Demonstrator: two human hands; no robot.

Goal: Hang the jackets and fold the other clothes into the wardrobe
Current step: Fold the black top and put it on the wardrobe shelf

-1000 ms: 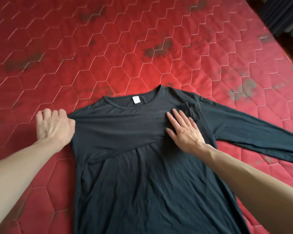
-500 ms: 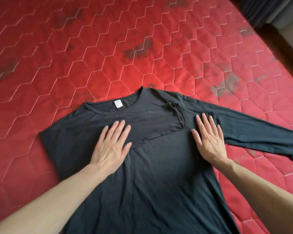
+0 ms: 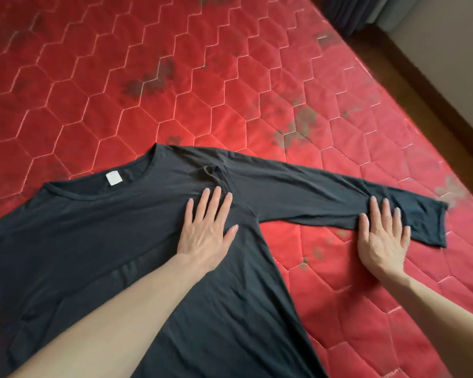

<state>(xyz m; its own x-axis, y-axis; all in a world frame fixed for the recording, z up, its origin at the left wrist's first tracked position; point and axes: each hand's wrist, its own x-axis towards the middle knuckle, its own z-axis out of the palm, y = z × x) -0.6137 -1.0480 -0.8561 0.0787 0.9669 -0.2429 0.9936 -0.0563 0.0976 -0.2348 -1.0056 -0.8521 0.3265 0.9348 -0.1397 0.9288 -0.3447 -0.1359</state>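
Dark long-sleeved shirt (image 3: 120, 241) on red mattress (image 3: 175, 91), left hand (image 3: 205, 230) flat on chest, right hand (image 3: 382, 236) flat on sleeve

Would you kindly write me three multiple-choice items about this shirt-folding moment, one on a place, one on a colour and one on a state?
1. Where does the right hand rest?
A. On the outstretched sleeve near its cuff
B. On the neck label
C. On the floor beside the bed

2. What colour is the quilted mattress under the dark long-sleeved shirt?
A. Blue
B. Red
C. White

3. How is the left hand placed?
A. Curled in a fist above the shirt
B. Pinching the collar
C. Flat, fingers straight, on the shirt by the armpit

Answers: 1 A, its fingers lie across the sleeve close to the cuff while the palm sits on the mattress. 2 B, the hexagon-stitched cover is red with dark stains. 3 C, the palm lies on the fabric with the fingers spread.
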